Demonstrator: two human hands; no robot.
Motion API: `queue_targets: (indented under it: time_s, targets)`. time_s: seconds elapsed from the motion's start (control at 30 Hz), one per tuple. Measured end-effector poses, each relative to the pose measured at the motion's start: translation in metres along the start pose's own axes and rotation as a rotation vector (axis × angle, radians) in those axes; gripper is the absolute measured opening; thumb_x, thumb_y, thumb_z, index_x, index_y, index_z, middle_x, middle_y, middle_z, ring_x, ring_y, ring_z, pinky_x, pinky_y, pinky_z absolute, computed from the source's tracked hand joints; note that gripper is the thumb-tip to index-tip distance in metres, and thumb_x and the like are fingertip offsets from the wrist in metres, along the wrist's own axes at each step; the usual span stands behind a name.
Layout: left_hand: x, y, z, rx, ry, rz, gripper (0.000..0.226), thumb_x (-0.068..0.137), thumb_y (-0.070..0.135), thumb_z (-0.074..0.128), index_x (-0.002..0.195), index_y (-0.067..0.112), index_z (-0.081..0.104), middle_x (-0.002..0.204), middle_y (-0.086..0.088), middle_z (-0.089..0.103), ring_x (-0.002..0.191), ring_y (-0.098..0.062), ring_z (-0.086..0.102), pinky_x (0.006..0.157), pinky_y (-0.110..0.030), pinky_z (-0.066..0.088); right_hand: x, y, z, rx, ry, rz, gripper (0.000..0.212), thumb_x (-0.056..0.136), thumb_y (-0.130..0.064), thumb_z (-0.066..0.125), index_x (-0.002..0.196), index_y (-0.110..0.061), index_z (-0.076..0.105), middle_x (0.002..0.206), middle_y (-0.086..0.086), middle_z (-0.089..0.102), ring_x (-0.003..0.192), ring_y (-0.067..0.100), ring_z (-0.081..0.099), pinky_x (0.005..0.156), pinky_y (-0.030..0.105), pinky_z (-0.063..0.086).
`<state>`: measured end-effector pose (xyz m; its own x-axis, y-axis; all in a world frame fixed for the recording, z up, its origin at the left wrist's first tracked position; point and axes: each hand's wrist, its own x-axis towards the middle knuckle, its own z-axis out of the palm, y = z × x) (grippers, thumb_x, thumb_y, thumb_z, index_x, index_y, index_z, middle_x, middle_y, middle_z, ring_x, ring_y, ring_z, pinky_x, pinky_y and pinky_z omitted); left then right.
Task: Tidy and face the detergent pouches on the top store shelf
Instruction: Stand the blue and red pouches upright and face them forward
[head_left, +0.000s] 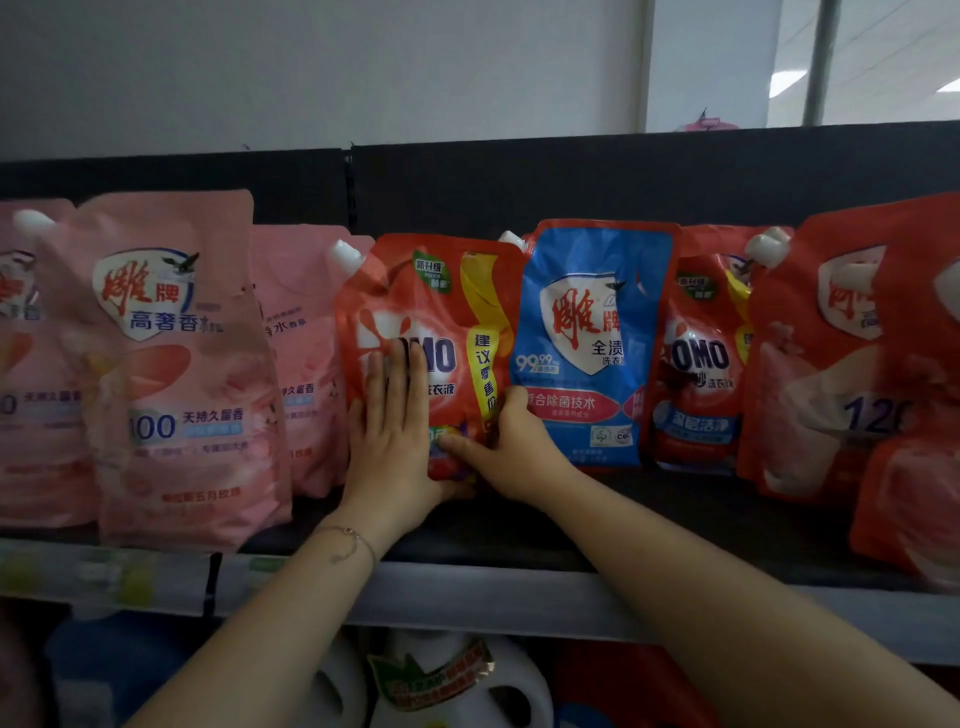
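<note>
left hand (387, 415): flat, fingers straight and close together, pointing up, palm pressed on the front of the red omo pouch (441, 312)
right hand (511, 447): pinches the pouch's lower right edge, thumb across the front, fingers tucked in behind beside the blue pouch (587, 338)
arms: both forearms reach up from below over the shelf lip; a thin bracelet (348, 540) sits on the left wrist
red omo pouch: upright on the top shelf (675, 525), label forward, white spout cap (345, 255) at its upper left
neighbours: pink pouches (176, 364) to its left, blue pouch touching its right edge, a second omo pouch (696, 364) beyond that
</note>
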<state>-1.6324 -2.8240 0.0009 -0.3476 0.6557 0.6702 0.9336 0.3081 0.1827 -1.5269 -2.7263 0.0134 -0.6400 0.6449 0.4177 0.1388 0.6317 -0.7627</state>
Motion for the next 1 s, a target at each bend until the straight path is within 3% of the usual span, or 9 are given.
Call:
queue_targets:
  time_s: [0.4, 0.53, 0.6, 0.7, 0.8, 0.87, 1.0]
  targets:
    - [0.004, -0.006, 0.01, -0.055, 0.033, 0.025, 0.148, 0.057, 0.052, 0.083, 0.136, 0.03, -0.041, 0.146, 0.007, -0.043, 0.129, -0.006, -0.046, 0.114, -0.039, -0.014, 0.004, 0.003, -0.008, 0.019, -0.045, -0.003, 0.073, 0.076, -0.04, 0.078, 0.128, -0.016, 0.032, 0.132, 0.003, 0.052, 0.118, 0.021, 0.055, 0.092, 0.034, 0.05]
    - [0.003, -0.005, 0.007, -0.075, 0.035, 0.044, 0.146, 0.054, 0.062, 0.078, 0.142, 0.028, -0.033, 0.151, 0.004, -0.037, 0.137, -0.014, -0.037, 0.115, -0.045, -0.01, 0.003, 0.001, -0.007, -0.02, -0.056, 0.006, 0.073, 0.077, -0.043, 0.076, 0.129, -0.016, 0.032, 0.132, 0.004, 0.052, 0.118, 0.023, 0.055, 0.093, 0.038, 0.051]
    - [0.001, -0.002, 0.002, -0.114, 0.078, 0.047, 0.141, 0.053, 0.063, 0.077, 0.148, 0.025, -0.021, 0.157, 0.001, -0.024, 0.143, -0.017, -0.025, 0.116, -0.044, -0.005, 0.004, -0.003, -0.008, -0.073, -0.066, 0.017, 0.076, 0.077, -0.045, 0.075, 0.131, -0.014, 0.031, 0.132, 0.007, 0.052, 0.117, 0.025, 0.055, 0.092, 0.036, 0.049]
    - [-0.007, 0.007, -0.008, -0.204, 0.226, 0.091, 0.112, 0.061, 0.043, 0.084, 0.149, 0.012, 0.023, 0.157, -0.008, 0.016, 0.144, -0.017, 0.008, 0.116, -0.031, 0.009, 0.006, -0.013, -0.02, -0.213, -0.147, 0.035, 0.077, 0.079, -0.049, 0.072, 0.135, -0.012, 0.035, 0.129, 0.007, 0.053, 0.115, 0.025, 0.055, 0.087, 0.032, 0.045]
    - [-0.01, 0.026, -0.021, -0.113, 0.37, 0.415, 0.052, 0.077, 0.025, 0.071, 0.124, 0.006, 0.057, 0.134, -0.011, 0.049, 0.125, -0.02, 0.041, 0.109, -0.026, 0.031, 0.007, -0.02, -0.053, -0.417, -0.207, -0.113, 0.037, 0.086, -0.049, 0.064, 0.109, -0.02, 0.059, 0.101, 0.0, 0.062, 0.096, 0.019, 0.06, 0.078, 0.028, 0.048]
    - [-0.001, 0.044, -0.028, -0.107, 0.391, 0.547, 0.033, 0.082, 0.018, 0.062, 0.112, 0.006, 0.063, 0.116, -0.008, 0.059, 0.108, -0.019, 0.052, 0.098, -0.027, 0.041, 0.009, -0.017, -0.082, -0.459, -0.061, -0.183, 0.03, 0.087, -0.048, 0.061, 0.103, -0.022, 0.06, 0.091, -0.005, 0.06, 0.086, 0.014, 0.06, 0.073, 0.028, 0.051]
    - [0.035, 0.087, -0.022, -0.313, 0.271, 0.44, 0.023, 0.086, 0.019, 0.058, 0.109, 0.014, 0.059, 0.102, 0.005, 0.054, 0.094, -0.008, 0.051, 0.083, -0.02, 0.043, 0.013, 0.001, -0.122, -0.41, 0.387, -0.272, 0.031, 0.09, -0.037, 0.059, 0.114, -0.019, 0.052, 0.09, -0.003, 0.061, 0.078, 0.013, 0.059, 0.062, 0.028, 0.048]
